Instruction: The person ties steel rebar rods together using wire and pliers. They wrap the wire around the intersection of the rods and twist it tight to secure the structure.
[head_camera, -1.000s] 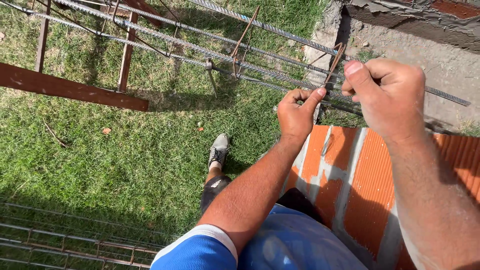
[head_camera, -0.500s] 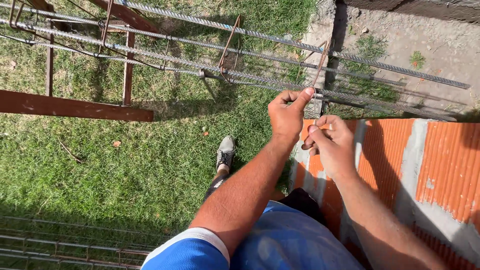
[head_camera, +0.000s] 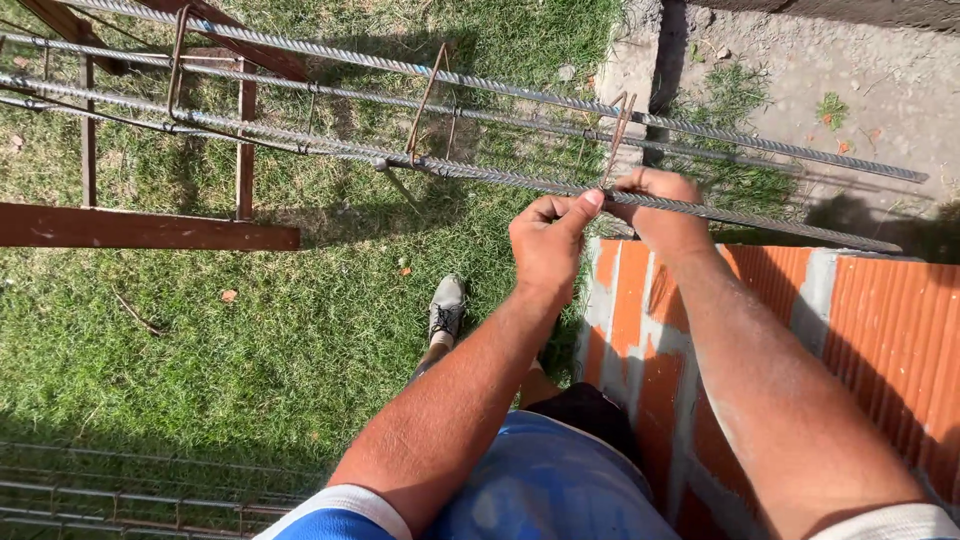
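Both hands meet at one spot: my left hand (head_camera: 545, 245) pinches with thumb and forefinger against the nearest ribbed grey steel reinforcing bar (head_camera: 700, 208), and my right hand (head_camera: 665, 205) is curled over that same bar just to its right, touching. Between them stands a rusty bent wire stirrup (head_camera: 615, 140), rising toward the far bars. That near bar's long axis runs left to right above the orange ribbed brick wall (head_camera: 880, 320), with green grass (head_camera: 250, 330) left.
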